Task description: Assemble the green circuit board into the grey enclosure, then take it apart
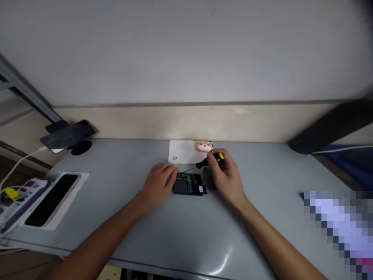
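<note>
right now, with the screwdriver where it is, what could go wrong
The screwdriver, gripped in the right hand, points close to the left hand, so a slip might jab a finger. It could also scratch the exposed green circuit board. The small dark pieces lie loose on the white paper, so a bump might scatter them.

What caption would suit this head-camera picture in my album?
Screwdriver in right hand, left hand at the edge of a device with exposed circuit board.

Screwdriver and circuit board suggest a workbench.
</note>
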Available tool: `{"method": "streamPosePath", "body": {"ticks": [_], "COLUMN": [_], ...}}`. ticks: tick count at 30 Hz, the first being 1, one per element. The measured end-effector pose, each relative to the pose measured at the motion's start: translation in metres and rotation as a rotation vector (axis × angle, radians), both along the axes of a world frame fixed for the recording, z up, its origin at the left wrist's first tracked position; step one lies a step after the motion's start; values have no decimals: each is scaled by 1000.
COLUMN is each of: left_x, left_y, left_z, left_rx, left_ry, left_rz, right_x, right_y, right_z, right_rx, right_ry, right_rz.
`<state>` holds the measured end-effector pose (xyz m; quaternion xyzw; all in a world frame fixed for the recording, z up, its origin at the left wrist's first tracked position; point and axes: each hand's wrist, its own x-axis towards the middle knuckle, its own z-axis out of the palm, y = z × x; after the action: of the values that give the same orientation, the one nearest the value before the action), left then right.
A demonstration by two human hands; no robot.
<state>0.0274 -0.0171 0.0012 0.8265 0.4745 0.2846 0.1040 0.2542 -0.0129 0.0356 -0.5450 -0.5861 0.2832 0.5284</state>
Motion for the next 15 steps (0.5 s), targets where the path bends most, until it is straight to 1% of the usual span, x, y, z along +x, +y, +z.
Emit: {"method": "streamPosePath", "body": {"ticks": [4,8,15], "left_x": [0,2,3], "left_y": [0,0,1], "left_z": [-3,-2,-1], "left_rx": [-50,-86,-102], "left_ry": [2,14,43], "left_rz": [-6,-32,-47], "right_x": [-1,-1,0], "right_y": [-2,-2,1], "right_z": [1,0,-2], "right_rx": [5,-13,-4], "right_ry": [-3,-2,27], "right_rz": [7,26,22]}}
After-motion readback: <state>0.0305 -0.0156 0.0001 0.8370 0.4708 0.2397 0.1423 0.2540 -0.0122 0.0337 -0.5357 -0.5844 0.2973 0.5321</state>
